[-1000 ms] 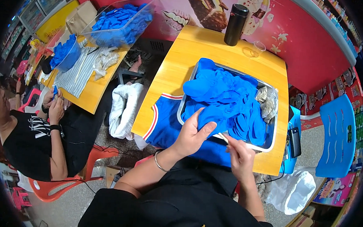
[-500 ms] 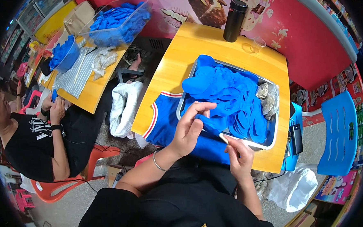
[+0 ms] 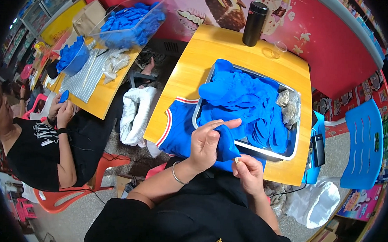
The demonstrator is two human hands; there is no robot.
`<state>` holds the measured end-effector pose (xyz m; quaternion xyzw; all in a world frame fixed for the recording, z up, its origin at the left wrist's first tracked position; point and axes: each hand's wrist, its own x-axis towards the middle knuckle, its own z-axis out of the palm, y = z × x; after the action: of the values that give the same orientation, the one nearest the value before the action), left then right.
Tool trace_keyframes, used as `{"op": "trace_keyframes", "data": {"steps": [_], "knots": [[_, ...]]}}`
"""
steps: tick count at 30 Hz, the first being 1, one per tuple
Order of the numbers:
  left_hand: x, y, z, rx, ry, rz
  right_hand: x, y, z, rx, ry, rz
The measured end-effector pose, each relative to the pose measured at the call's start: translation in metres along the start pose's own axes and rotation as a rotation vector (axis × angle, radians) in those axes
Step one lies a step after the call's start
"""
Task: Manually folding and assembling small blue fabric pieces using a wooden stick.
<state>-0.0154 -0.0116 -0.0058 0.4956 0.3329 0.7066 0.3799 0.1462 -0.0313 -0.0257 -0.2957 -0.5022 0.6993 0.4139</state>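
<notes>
My left hand (image 3: 206, 144) holds a small blue fabric piece (image 3: 226, 144) between thumb and fingers, in front of my body. At its lower right corner, my right hand (image 3: 249, 173) pinches a short pale stick-like thing (image 3: 236, 160) whose tip meets the cloth. What lies under my right fingertips is partly hidden. Just beyond both hands, a metal tray (image 3: 280, 156) holds a heap of similar blue pieces (image 3: 243, 97). A clear bag of small brownish things (image 3: 290, 109) sits in the tray's right end.
Beside the tray lies a blue garment with red-white trim (image 3: 178, 124) on the yellow table (image 3: 183, 70). A black flask (image 3: 255, 24) and clear cup (image 3: 279, 50) stand at the back. Left, a co-worker (image 3: 34, 152) handles a blue piece. A blue chair (image 3: 363, 147) stands right.
The blue piece in my left hand is now spread out and turned up more fully. My right hand has moved slightly down and left, with the pale stick showing less.
</notes>
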Motion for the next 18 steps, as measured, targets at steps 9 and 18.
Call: {"op": "trace_keyframes", "data": {"steps": [9,18], "knots": [[0.005,0.004,-0.002,0.146,-0.041,0.144,-0.006,0.017,-0.014,-0.045,0.034,-0.038],[0.009,0.014,-0.006,0.210,-0.126,0.117,0.001,0.010,-0.010,-0.361,0.129,-0.251]]}}
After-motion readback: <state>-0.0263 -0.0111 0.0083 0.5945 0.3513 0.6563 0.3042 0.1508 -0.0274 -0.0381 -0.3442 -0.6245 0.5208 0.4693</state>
